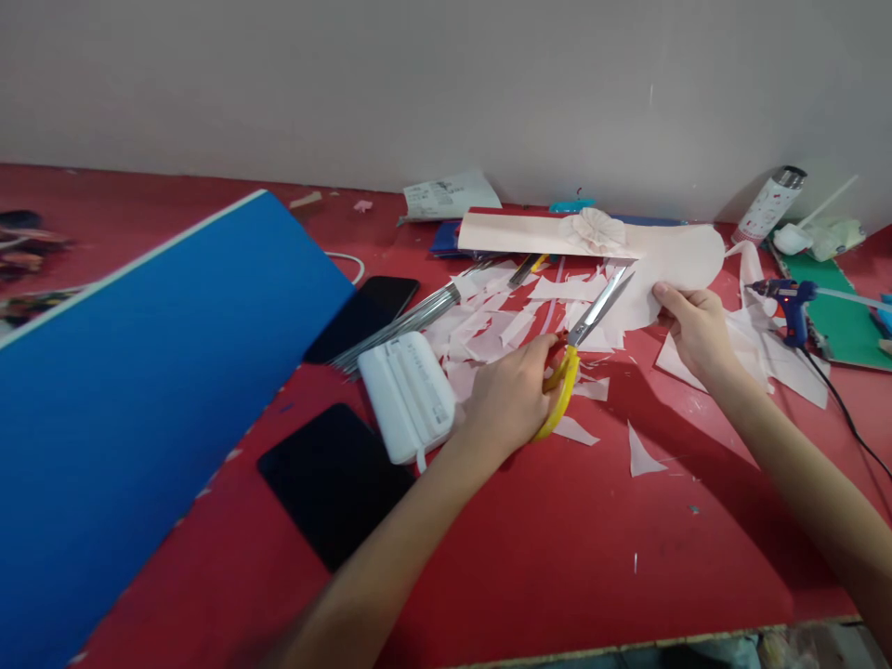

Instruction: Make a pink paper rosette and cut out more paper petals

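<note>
My left hand [514, 390] is closed round the yellow handles of a pair of scissors [589, 321]. Their blades are parted, with the tips at the lower edge of a pale pink sheet of paper [679, 255]. Between thumb and fingers, my right hand [693, 325] pinches the bottom of that sheet, which has a rounded outline on the right. A pale pleated paper flower [594, 230] lies on the long paper strip just left of it. Beneath the scissors, many cut paper scraps [488, 330] are strewn over the red table [557, 557].
A blue board [160, 400] slants across the left. Near my left arm lie a white power bank [408, 398], a black tablet [338, 483], a black phone [366, 316] and thin wires [404, 325]. At right are a blue glue gun [791, 307], its cord, a green board [846, 321] and a bottle [770, 206].
</note>
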{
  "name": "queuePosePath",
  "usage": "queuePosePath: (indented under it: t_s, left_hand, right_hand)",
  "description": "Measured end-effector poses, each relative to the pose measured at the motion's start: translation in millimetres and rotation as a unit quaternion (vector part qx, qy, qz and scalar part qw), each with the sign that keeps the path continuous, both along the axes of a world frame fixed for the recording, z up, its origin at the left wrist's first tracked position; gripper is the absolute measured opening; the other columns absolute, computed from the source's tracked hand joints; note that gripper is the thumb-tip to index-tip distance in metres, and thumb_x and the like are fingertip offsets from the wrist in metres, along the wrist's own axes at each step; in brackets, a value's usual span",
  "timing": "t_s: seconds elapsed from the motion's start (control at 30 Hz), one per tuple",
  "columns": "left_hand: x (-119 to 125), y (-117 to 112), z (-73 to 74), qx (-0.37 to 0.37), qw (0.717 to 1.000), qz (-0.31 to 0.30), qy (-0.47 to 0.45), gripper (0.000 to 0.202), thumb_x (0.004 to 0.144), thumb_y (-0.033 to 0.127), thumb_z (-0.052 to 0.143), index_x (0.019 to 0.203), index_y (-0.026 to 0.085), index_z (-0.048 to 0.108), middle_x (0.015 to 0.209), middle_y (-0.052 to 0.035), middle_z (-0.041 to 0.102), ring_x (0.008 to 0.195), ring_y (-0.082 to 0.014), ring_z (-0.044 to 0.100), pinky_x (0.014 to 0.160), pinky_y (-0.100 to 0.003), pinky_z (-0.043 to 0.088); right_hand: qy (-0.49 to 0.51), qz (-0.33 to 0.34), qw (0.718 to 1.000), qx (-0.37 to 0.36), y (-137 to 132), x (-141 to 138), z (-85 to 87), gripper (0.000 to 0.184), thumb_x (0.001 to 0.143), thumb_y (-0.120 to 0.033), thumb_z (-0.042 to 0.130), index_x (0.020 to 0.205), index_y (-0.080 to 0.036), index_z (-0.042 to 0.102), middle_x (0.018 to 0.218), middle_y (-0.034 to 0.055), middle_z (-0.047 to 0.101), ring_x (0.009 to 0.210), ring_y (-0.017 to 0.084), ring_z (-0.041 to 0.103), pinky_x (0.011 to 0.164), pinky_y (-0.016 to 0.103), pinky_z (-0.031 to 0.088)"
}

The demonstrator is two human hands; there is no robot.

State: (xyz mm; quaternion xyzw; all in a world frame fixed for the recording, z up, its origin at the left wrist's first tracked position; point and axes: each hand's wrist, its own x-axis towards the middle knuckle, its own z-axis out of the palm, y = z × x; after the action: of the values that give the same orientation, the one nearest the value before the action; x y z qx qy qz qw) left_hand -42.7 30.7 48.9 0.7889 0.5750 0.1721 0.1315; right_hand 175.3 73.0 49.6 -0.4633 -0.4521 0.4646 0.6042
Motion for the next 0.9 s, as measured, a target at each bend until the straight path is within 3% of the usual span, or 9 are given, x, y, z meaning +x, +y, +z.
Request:
queuePosePath:
  t_s: [0.27, 0.53, 0.7, 0.9]
  left_hand:
    - [1.7, -0.8, 2.4, 0.007, 1.0, 0.004, -0.004, 0.041, 0.086, 0.035, 0.043, 0.115, 0.01, 0.058, 0.095, -0.0149, 0.071, 0.087, -0.0279, 0.067, 0.077, -0.038, 0.049]
    - [0.6, 0.0, -0.7, 0.01, 1.0, 0.002, -0.026, 0.038, 0.084, 0.031, 0.045, 0.115, 0.012, 0.057, 0.096, -0.0135, 0.071, 0.088, -0.0274, 0.067, 0.077, -0.039, 0.05]
    - [-3.3, 1.1, -6.2, 0.03, 0.999, 0.0, -0.024, 0.049, 0.082, 0.021, 0.047, 0.131, 0.015, 0.044, 0.112, -0.0141, 0.066, 0.095, -0.0267, 0.065, 0.077, -0.039, 0.051]
    - [-1.3, 1.1, -4.9, 0.011, 1.0, 0.002, 0.008, 0.044, 0.084, 0.017, 0.044, 0.127, 0.013, 0.047, 0.121, -0.0157, 0.062, 0.104, -0.0292, 0.062, 0.082, -0.041, 0.05]
  right_hand:
    - [0.007, -0.003, 1.0, -0.005, -1.7, -1.4, 2.6, 0.023, 0.065, -0.041, 0.074, 0.062, -0.019, 0.067, 0.061, 0.0004, 0.061, 0.056, 0.011, 0.054, 0.056, 0.025, 0.049]
    - [0.02, 0.0, 1.0, 0.011, 0.8, 0.5, 0.4, 0.024, 0.066, -0.04, 0.074, 0.059, -0.019, 0.066, 0.056, -0.0007, 0.058, 0.054, 0.01, 0.052, 0.055, 0.024, 0.046]
    - [-0.003, 0.007, 1.0, -0.004, -2.8, -3.4, 1.4, 0.022, 0.068, -0.039, 0.072, 0.061, -0.019, 0.067, 0.06, -0.0002, 0.061, 0.055, 0.01, 0.054, 0.057, 0.025, 0.047]
    - [-0.037, 0.033, 0.999, -0.012, -4.8, -5.2, -2.9, 0.026, 0.069, -0.042, 0.07, 0.06, -0.019, 0.068, 0.058, -0.0003, 0.062, 0.056, 0.011, 0.055, 0.058, 0.024, 0.046]
